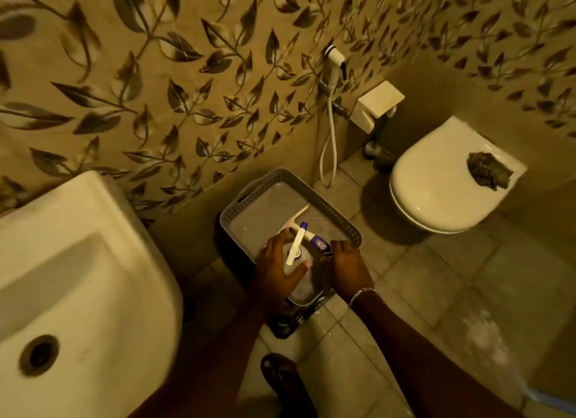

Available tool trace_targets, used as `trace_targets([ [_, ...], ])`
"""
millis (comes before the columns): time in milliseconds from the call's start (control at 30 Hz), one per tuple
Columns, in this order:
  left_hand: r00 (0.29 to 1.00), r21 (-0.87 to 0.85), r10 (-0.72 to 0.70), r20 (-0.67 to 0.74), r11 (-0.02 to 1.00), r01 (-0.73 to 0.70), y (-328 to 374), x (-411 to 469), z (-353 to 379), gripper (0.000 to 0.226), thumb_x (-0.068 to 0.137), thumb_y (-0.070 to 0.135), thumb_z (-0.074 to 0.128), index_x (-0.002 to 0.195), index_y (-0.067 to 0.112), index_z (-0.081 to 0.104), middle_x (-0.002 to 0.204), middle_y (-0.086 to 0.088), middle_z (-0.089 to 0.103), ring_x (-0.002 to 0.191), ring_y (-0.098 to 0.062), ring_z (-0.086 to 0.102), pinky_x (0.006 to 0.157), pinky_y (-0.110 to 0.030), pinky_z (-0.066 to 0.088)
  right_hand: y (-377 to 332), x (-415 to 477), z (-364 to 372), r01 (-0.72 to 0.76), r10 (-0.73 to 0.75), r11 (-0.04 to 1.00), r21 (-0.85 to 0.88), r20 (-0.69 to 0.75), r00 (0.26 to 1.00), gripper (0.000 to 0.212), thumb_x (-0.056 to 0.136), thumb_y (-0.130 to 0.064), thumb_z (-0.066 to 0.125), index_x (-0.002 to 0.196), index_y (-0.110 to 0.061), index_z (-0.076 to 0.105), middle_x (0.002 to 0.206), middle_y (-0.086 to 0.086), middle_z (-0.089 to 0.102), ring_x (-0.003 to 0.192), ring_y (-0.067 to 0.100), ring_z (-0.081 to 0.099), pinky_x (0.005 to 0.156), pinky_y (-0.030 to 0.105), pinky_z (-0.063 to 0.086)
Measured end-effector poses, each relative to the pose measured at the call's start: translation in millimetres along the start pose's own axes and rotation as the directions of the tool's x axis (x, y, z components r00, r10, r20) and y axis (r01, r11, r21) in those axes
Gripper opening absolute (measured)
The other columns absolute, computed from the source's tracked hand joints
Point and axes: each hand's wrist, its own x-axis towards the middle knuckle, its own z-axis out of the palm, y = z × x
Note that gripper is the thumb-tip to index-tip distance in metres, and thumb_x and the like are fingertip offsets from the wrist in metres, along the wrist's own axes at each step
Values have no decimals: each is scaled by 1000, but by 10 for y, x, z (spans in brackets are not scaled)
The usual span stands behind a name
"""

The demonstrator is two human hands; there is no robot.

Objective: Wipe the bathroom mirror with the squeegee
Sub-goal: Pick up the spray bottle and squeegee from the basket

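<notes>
A white squeegee (295, 217) lies in a grey perforated basket (338, 219) on the floor, its handle running down-right to a blue end by my right hand. My left hand (276, 269) is wrapped around a clear spray bottle (301, 288) whose white trigger head with a purple tip (297, 244) sticks up. My right hand (349, 269) lies palm down over the basket's right rim. Its fingers curl at the blue handle end, and what they grip is hidden. No mirror is in view.
A white washbasin (78, 277) juts out at the left, close to my left arm. A wall-hung toilet (442, 181) with a dark cloth (487, 170) on its lid is at the right. A bidet sprayer and hose (333, 71) hang on the leaf-patterned wall. My sandalled foot (280, 377) stands on the tiled floor.
</notes>
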Motion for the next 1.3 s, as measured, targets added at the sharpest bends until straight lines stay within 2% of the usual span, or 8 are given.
trace_targets([
  [167, 996, -151, -40, -83, 988, 27, -50, 151, 234, 66, 80, 39, 81, 138, 35, 50, 135, 20, 57, 128, 2, 52, 105, -20, 44, 62, 223, 160, -35, 34, 999, 36, 36, 999, 36, 96, -35, 58, 125, -13, 59, 122, 9, 63, 105, 25, 63, 87, 34, 53],
  [367, 996, -173, -42, -81, 985, 28, -52, 332, 396, 41, 90, 23, 74, 126, 8, 62, 117, -3, 71, 113, -12, 66, 96, -32, 54, 126, 387, 311, -68, 57, 992, 109, 104, 993, 39, 97, -38, 57, 127, -14, 55, 124, 9, 62, 104, 23, 63, 88, 32, 53],
  [533, 992, -241, -94, -86, 968, 71, 74, 377, 313, 16, 99, 30, 62, 113, 21, 64, 96, 8, 69, 97, -9, 68, 82, -17, 51, 127, 363, 295, -82, 70, 988, 133, 96, 993, 38, 97, -36, 58, 128, -14, 55, 125, 9, 61, 105, 22, 63, 91, 33, 56],
  [800, 982, -284, -126, -138, 955, 83, 421, 360, -245, 20, 98, 21, 63, 117, 18, 63, 110, 3, 69, 107, -9, 65, 94, -32, 54, -113, 82, -131, -71, 70, 981, 182, 11, 997, 29, 99, -35, 54, 123, -18, 54, 119, 6, 62, 93, 14, 61, 81, 28, 55],
  [900, 979, -306, -143, -143, 947, 94, 648, 349, -588, 22, 98, 26, 62, 120, 24, 62, 114, 6, 69, 110, -2, 63, 96, -27, 51, -273, -28, -383, -68, 74, 980, 188, -22, 997, 27, 98, -35, 56, 121, -20, 54, 115, 3, 65, 86, 9, 56, 79, 23, 52],
  [1000, 972, -291, -168, -161, 950, 116, 872, 342, -995, 33, 96, 39, 59, 127, 27, 61, 122, 9, 67, 117, -1, 60, 98, -20, 47, -499, -141, -713, -72, 94, 969, 237, -80, 992, 32, 97, -37, 57, 124, -20, 55, 114, 2, 69, 95, 14, 65, 86, 31, 58],
  [1133, 956, -334, -213, -204, 933, 137, 1254, 337, -1564, 17, 96, 42, 59, 110, 51, 54, 111, 23, 61, 109, 5, 58, 91, -16, 44, -833, -305, -1130, -77, 140, 935, 345, -161, 977, 38, 96, -44, 55, 127, -24, 55, 109, -1, 71, 93, 19, 69, 84, 41, 60],
  [1300, 928, -307, -126, -352, 952, 12, 1714, 285, -2302, 22, 98, 27, 61, 118, 35, 59, 108, 14, 67, 108, 1, 63, 84, -8, 47, -1274, -454, -1640, -54, 125, 923, 382, -165, 978, 33, 95, -55, 47, 116, -31, 53, 90, -9, 66, 77, 9, 64, 70, 35, 59],
])
